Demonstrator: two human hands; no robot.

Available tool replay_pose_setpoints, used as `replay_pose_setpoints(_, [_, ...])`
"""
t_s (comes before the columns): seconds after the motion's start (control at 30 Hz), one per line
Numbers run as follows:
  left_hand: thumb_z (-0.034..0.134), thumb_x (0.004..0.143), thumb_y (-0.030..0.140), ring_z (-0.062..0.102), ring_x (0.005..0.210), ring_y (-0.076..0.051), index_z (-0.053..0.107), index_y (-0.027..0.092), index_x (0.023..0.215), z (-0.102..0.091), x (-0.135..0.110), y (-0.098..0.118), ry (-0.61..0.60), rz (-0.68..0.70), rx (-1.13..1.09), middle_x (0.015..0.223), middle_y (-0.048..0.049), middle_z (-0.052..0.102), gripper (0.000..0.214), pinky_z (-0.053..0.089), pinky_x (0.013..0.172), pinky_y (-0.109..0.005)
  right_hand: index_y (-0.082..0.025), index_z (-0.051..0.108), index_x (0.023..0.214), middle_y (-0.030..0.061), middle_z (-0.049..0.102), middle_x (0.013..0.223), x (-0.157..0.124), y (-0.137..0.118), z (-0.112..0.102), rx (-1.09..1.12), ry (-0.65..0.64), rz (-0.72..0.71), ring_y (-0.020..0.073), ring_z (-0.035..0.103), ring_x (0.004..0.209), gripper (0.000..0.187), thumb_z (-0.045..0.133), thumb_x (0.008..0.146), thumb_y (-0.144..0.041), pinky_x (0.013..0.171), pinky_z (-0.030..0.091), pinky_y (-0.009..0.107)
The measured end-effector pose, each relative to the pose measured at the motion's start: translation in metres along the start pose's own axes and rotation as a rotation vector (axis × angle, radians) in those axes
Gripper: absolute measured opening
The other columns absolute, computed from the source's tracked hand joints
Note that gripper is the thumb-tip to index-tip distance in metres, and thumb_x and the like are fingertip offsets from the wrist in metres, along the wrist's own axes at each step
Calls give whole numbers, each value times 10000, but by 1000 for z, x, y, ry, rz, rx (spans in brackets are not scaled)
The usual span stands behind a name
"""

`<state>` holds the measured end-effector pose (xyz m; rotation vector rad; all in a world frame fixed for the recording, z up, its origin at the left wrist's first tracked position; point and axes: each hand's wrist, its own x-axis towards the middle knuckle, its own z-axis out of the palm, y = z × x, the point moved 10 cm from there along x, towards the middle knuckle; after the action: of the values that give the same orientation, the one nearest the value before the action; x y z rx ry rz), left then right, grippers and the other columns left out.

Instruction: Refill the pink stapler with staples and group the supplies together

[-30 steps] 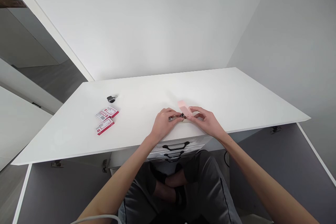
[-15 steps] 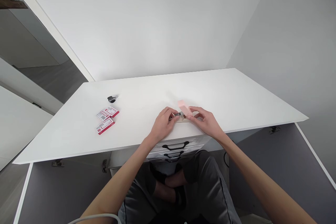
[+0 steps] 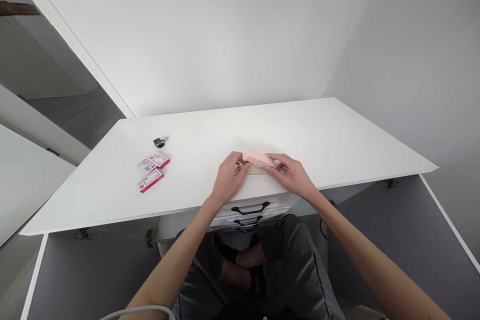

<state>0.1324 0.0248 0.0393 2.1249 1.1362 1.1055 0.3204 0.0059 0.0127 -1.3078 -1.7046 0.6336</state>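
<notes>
A pink stapler (image 3: pixel 258 157) lies on the white desktop near its front edge, its long top cover tilted a little above a pale base (image 3: pixel 257 171). My left hand (image 3: pixel 229 175) is closed on the stapler's left end, thumb and fingers pinching it. My right hand (image 3: pixel 290 174) grips the right end between thumb and fingers. The fingers hide both ends and most of the inside of the stapler.
To the left lie small red-and-white boxes (image 3: pixel 150 180) with printed labels. Behind them is a small black staple remover (image 3: pixel 160 142) with metal jaws. Drawers with black handles (image 3: pixel 250 208) sit under the desk (image 3: pixel 337 130), whose front edge runs below my wrists.
The stapler's pink top cover was raised steeply, with the metal part inside showing. It has swung down to the left and now covers that part. Both hands stay nearly in place.
</notes>
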Motion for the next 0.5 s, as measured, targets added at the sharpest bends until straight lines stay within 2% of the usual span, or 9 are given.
replay_pose_setpoints(0.1, [630, 952, 249, 621, 1185, -233, 469, 233, 1436, -7, -3, 15, 84, 123, 37, 1422, -126, 584, 511, 534, 969, -391, -307, 713, 1259, 65, 729, 1282, 0, 1, 1, -9, -1, 1, 205, 668, 779, 438, 642, 940, -599, 763, 594, 389])
replay_pose_setpoints(0.17, [569, 950, 160, 531, 1351, -254, 377, 254, 1534, -6, -7, 31, 76, 237, 102, 1562, -130, 485, 622, 485, 1082, -435, -306, 709, 1265, 65, 730, 1274, 0, 2, 1, -15, -4, 3, 205, 666, 779, 442, 635, 945, -601, 776, 591, 394])
replay_pose_setpoints(0.3, [437, 916, 14, 487, 1404, -233, 488, 284, 1469, 2, -13, 49, -2, 370, 222, 1574, -57, 512, 618, 412, 1167, -455, -294, 705, 1271, 77, 736, 1240, 0, 5, 1, -37, 1, 11, 216, 673, 808, 472, 620, 945, -625, 806, 588, 405])
replay_pose_setpoints(0.5, [441, 897, 18, 539, 1360, -225, 561, 252, 1402, 2, -8, 34, 33, 280, 249, 1473, -58, 609, 569, 433, 1149, -446, -285, 706, 1264, 87, 736, 1219, 0, 4, -1, -93, 32, 16, 224, 665, 821, 471, 594, 959, -626, 798, 573, 404])
